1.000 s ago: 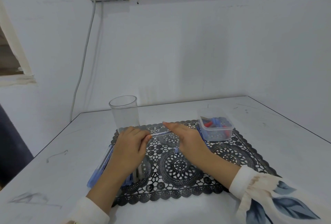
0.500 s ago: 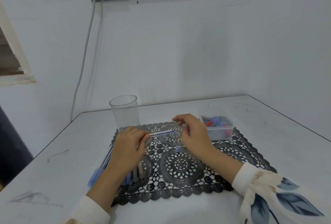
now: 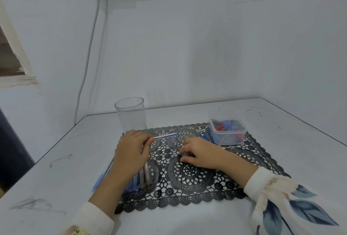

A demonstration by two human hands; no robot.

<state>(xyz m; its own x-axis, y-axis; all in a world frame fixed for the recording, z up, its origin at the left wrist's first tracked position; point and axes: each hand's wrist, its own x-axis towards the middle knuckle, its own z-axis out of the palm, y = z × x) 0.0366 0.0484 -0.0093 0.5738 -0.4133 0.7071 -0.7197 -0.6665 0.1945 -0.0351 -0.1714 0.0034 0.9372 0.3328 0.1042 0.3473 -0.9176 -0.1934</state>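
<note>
- The left hand [image 3: 131, 152] grips a clear pen [image 3: 166, 135] with a blue refill. It holds the pen level above the mat, with the free end pointing towards 3 o'clock.
- The right hand [image 3: 201, 155] has left that free end, where it was a second ago. It now sits low at the mat's centre, fingers curled round a small piece [image 3: 185, 154] too small to identify.
- I judge this a fetch: the piece probably goes onto the pen next.
- More pens [image 3: 139, 180] lie stacked under the left forearm, at 8 o'clock on the lace mat [image 3: 189, 193].
- A clear cup [image 3: 131, 116] stands at 11 o'clock, and a tub [image 3: 228, 133] of red and blue bits sits at 2 o'clock.
- The pale worktop [image 3: 281, 131] carries everything.
</note>
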